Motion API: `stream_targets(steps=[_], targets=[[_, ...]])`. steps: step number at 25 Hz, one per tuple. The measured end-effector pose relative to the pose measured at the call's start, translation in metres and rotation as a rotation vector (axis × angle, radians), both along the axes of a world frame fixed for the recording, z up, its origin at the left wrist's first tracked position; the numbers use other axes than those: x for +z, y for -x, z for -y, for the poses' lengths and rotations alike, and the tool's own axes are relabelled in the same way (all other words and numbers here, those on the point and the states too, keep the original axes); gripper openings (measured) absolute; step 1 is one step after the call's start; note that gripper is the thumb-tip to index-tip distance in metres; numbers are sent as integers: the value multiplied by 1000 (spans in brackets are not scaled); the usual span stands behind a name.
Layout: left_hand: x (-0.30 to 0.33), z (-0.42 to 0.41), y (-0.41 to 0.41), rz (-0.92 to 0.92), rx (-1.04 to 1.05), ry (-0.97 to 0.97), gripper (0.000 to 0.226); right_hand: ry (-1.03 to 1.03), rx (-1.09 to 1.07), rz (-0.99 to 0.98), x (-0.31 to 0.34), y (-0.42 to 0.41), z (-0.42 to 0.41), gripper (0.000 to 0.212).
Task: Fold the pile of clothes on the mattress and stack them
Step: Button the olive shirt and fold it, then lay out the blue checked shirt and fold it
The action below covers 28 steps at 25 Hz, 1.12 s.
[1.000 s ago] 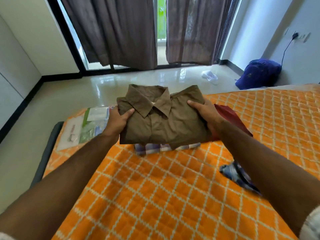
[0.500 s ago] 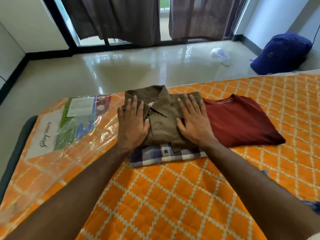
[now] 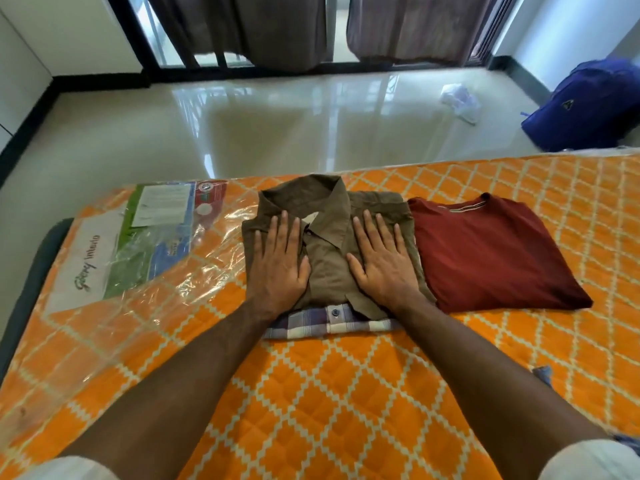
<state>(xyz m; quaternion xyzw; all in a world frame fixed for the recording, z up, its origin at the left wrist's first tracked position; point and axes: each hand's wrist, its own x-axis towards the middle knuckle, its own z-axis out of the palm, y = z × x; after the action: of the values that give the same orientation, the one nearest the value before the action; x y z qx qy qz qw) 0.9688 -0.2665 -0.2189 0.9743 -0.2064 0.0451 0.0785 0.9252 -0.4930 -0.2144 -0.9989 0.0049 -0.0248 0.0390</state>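
On the far side of the orange mattress (image 3: pixel 311 393), both hands, left hand (image 3: pixel 278 261) and right hand (image 3: pixel 382 263), press flat-fingered on the folded olive shirt (image 3: pixel 329 251) atop a checked shirt (image 3: pixel 329 322); soft, light cloth, likely best lifted by its side edges.

The white label (image 3: pixel 90 263) under the mattress's clear plastic wrap (image 3: pixel 166 271) reads "Godrej interio"; other print is illegible.

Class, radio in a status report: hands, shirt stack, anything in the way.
Left hand and right hand open, flat on olive shirt. Olive shirt atop plaid shirt. Red shirt folded alongside. Nothing obstructing.
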Motion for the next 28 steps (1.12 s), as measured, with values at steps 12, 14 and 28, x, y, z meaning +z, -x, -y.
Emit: stream_targets(steps=[12,14,28], targets=[[69,-4,178,-285,-118,-109,79,-48,-23,-326,65,252,25,115],[66,23,215,-179,-215,-81,66,-30,-111,-294,68,310,52,105],[146,179,467,-182,-797,-80,53,-25,-857,-95,156,636,165,38]])
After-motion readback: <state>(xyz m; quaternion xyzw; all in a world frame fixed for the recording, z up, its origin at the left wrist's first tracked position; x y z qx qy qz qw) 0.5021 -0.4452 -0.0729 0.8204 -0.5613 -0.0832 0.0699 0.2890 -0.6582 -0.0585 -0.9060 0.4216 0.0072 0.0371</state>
